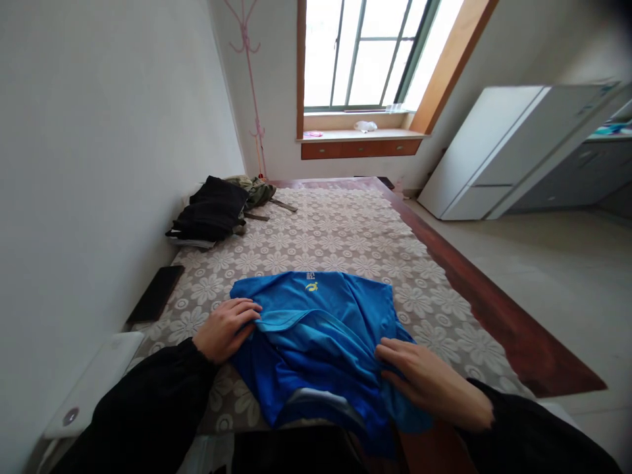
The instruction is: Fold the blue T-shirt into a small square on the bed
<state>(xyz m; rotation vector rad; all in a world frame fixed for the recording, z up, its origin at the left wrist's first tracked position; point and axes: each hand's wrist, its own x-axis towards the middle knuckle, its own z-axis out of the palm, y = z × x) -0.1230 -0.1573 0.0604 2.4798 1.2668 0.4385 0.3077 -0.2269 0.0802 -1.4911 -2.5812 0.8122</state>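
Two hands work a blue shirt [320,329] on the bed [345,237]: left hand [224,327] fingers pinch a folded edge, right hand [432,382] fingers lie together, pressing the cloth. Between them the shirt stays rumpled, folding barely begun; dark clothes [212,210] lie well beyond.

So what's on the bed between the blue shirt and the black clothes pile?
In the head view, only bare flowered bedcover lies between the blue shirt and the black clothes pile.
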